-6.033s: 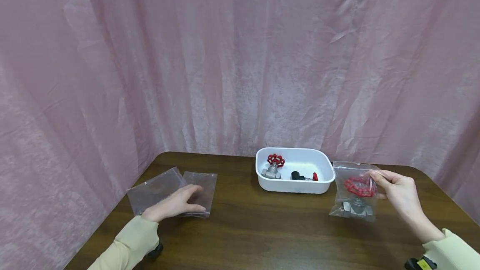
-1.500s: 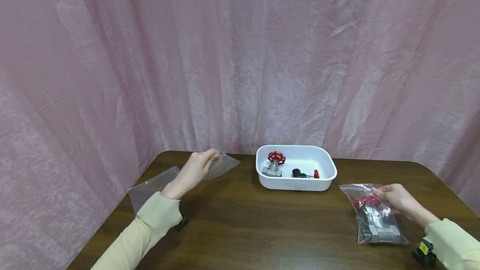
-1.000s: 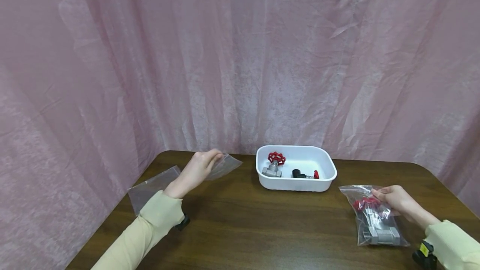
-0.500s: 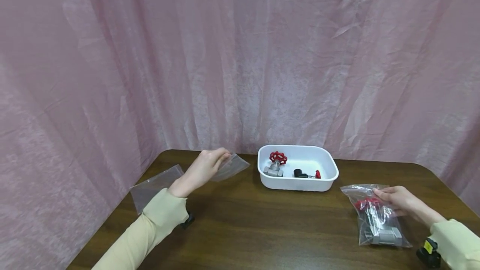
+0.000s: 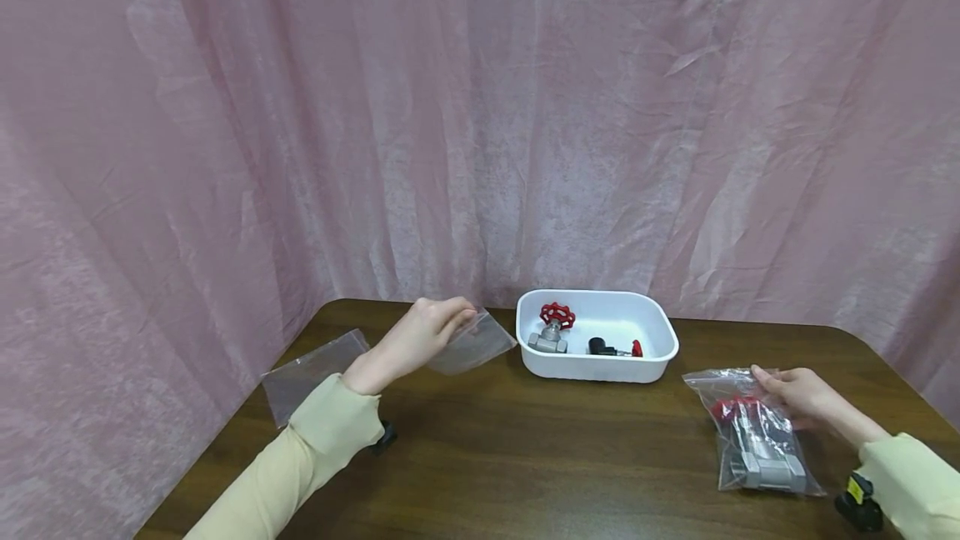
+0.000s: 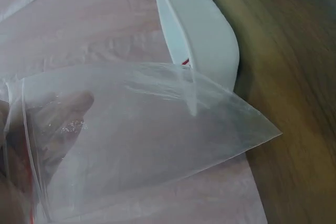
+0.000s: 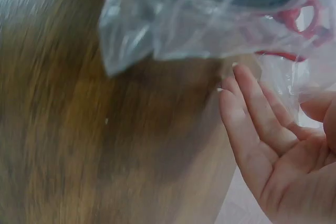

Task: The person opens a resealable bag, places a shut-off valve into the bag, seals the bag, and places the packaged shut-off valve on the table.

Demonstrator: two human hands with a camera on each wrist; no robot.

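Note:
My left hand [image 5: 423, 332] pinches a clear zip bag [image 5: 480, 344] by its edge, held above the table left of the white tray. In the left wrist view the flat bag [image 6: 147, 135] stretches out from the fingers, its red seal line close to them. At the right, a second clear zip bag [image 5: 716, 390] lies on the table with a metal gate valve [image 5: 768, 471] inside; the valve has a red handwheel. My right hand [image 5: 813, 402] is at this bag's upper edge. Its fingers [image 7: 247, 124] look straight in the right wrist view, with the thumb apart from them.
A white tray [image 5: 592, 369] stands at the back centre. It contains another red-wheeled gate valve [image 5: 551, 336] and a small black fitting [image 5: 603, 347] with a red handle. One more clear bag [image 5: 307, 373] lies at the left, under a pink curtain [image 5: 480, 107] backdrop.
My left hand has lifted a bag from the left pile and carried it right towards the tray. The bagged valve has been lowered to the table; my right thumb has just shifted off it.

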